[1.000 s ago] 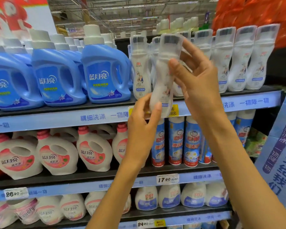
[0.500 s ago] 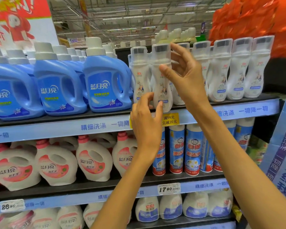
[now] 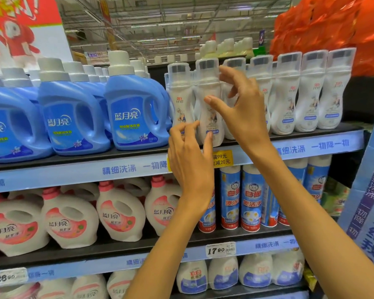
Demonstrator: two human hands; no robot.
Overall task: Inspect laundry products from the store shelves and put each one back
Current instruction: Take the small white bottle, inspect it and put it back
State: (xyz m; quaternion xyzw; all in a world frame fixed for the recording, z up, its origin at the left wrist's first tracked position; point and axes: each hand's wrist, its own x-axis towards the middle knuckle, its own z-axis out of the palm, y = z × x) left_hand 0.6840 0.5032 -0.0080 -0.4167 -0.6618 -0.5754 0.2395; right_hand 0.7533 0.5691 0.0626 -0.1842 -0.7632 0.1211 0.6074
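Note:
A slim white bottle (image 3: pixel 207 87) with a clear cap stands upright on the top shelf (image 3: pixel 138 169), in a row of like bottles (image 3: pixel 309 93). My right hand (image 3: pixel 242 113) is spread just in front of it. Its thumb tip lies against the bottle's waist, and its fingers curve past the cap's right side without closing on it. My left hand (image 3: pixel 190 156) hovers lower, in front of the shelf edge. It is loosely curled, with one fingertip at the bottle's bottom label. Neither hand grips the bottle.
Large blue detergent jugs (image 3: pixel 136 113) fill the top shelf to the left. White jugs with pink caps (image 3: pixel 121 212) and blue spray cans (image 3: pixel 251 197) sit on the middle shelf, white pouches (image 3: pixel 225 272) below. A blue cardboard display (image 3: pixel 371 201) stands at the right.
The bottle went from being held up in front of the shelf, to its slot in the row. Both hands have loosened off it, and the view has tilted slightly upward.

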